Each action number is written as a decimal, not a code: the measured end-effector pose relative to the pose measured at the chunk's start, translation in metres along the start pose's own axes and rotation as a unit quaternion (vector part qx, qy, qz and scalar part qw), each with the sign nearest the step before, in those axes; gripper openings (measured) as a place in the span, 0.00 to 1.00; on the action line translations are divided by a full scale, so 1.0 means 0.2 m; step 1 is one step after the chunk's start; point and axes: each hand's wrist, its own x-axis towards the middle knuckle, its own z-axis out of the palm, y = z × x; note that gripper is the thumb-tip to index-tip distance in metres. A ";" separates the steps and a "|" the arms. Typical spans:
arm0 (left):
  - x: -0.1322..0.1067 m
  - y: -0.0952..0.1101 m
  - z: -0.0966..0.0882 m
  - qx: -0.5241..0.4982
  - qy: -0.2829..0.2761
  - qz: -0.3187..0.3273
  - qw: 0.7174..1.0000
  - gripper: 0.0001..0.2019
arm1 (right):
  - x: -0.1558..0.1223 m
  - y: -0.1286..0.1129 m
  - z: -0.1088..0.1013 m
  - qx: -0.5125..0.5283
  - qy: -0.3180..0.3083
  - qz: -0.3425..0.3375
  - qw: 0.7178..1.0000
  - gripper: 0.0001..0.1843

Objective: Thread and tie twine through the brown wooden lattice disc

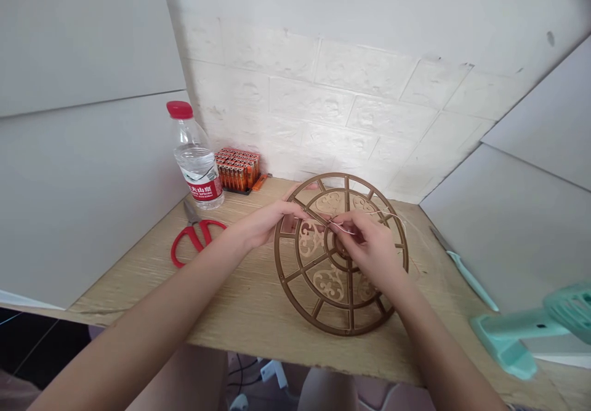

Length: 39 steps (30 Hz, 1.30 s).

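A round brown plastic frame (344, 331) with spokes and ornate scrollwork stands tilted on the wooden tabletop, its centre hub partly covered by my right hand (367, 245). My left hand (272, 223) grips the frame's upper left part, with a fingertip showing behind the rim. My right hand pinches a thin pale thread (344, 228) just above the hub. The thread runs across the frame towards the upper right rim.
A water bottle with a red cap (196, 159) and a tray of orange lighters (237, 168) stand at the back left. Red-handled scissors (196, 237) lie left of the frame. A teal-handled tool (471, 279) and a teal plastic object (508, 331) are at right, near the white walls.
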 end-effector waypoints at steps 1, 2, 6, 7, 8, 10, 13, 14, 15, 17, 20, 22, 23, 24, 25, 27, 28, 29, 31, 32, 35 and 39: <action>0.00 0.00 0.00 0.002 0.000 0.002 1.000 0.23 | 0.00 0.00 0.00 0.000 0.000 0.002 1.000 0.05; 0.00 0.00 0.00 0.003 -0.002 0.003 1.000 0.23 | 0.00 0.00 0.00 0.000 -0.002 0.005 1.000 0.04; -0.01 0.01 0.00 0.018 -0.012 0.003 1.000 0.17 | 0.00 0.00 0.00 0.013 -0.008 0.022 1.000 0.03; -0.01 0.01 0.00 0.024 -0.013 0.003 1.000 0.15 | 0.00 0.00 0.00 0.020 -0.004 0.025 0.999 0.03; -0.01 0.01 0.00 0.028 -0.012 0.002 1.000 0.13 | 0.00 0.00 0.00 0.029 0.001 0.027 0.999 0.03; -0.01 0.01 0.00 0.030 -0.014 -0.004 0.999 0.12 | 0.00 -0.01 -0.01 0.058 0.012 0.035 0.998 0.04; -0.01 0.02 0.01 0.025 -0.018 -0.011 0.999 0.14 | 0.00 -0.03 -0.02 0.097 0.013 0.044 0.994 0.08; -0.02 0.02 0.01 0.026 -0.015 -0.006 1.000 0.14 | 0.00 -0.03 -0.03 0.101 0.009 0.042 0.994 0.09; -0.02 0.02 0.01 0.028 -0.009 0.002 1.000 0.14 | 0.00 -0.03 -0.03 0.103 0.004 0.038 0.994 0.11; -0.02 0.02 0.01 0.034 0.004 0.019 0.999 0.16 | 0.00 -0.04 -0.04 0.102 -0.004 0.020 0.995 0.11; -0.02 0.02 0.01 0.034 0.001 0.007 0.999 0.15 | 0.01 -0.04 -0.04 0.091 -0.005 -0.015 0.996 0.12; -0.02 0.02 0.01 0.036 -0.003 -0.005 0.999 0.13 | 0.01 -0.03 -0.04 0.075 0.003 -0.032 0.997 0.12; -0.02 0.01 0.00 0.037 -0.006 -0.007 0.999 0.13 | 0.01 -0.02 -0.04 0.068 0.006 -0.036 0.997 0.12; -0.01 0.01 0.00 0.038 -0.008 -0.007 0.999 0.13 | 0.01 -0.02 -0.04 0.060 0.007 -0.038 0.997 0.11; -0.01 0.01 0.00 0.041 -0.008 -0.007 0.999 0.14 | 0.01 -0.01 -0.04 0.053 0.008 -0.040 0.998 0.10; -0.01 0.01 0.00 0.043 -0.013 -0.008 0.999 0.15 | 0.01 -0.01 -0.04 0.037 0.008 -0.042 0.998 0.09; -0.01 0.02 0.00 0.043 -0.017 -0.008 0.999 0.15 | 0.01 -0.01 -0.03 0.030 0.007 -0.043 0.999 0.09; -0.01 0.02 0.00 0.042 -0.022 -0.007 0.999 0.16 | 0.01 0.00 -0.03 0.023 0.007 -0.042 0.999 0.08; -0.01 0.02 0.00 0.041 -0.034 -0.009 0.999 0.17 | 0.01 0.00 -0.03 0.010 0.007 -0.036 0.999 0.08; -0.01 0.02 -0.01 0.041 -0.037 -0.010 0.998 0.17 | 0.01 0.00 -0.02 0.004 0.008 -0.034 0.999 0.08; -0.01 0.01 -0.01 0.040 -0.047 -0.005 0.998 0.17 | 0.00 0.00 -0.02 -0.016 0.011 -0.037 0.999 0.07; -0.01 0.00 -0.01 0.035 -0.059 0.015 0.998 0.21 | 0.00 0.00 -0.01 -0.031 0.011 -0.037 0.999 0.06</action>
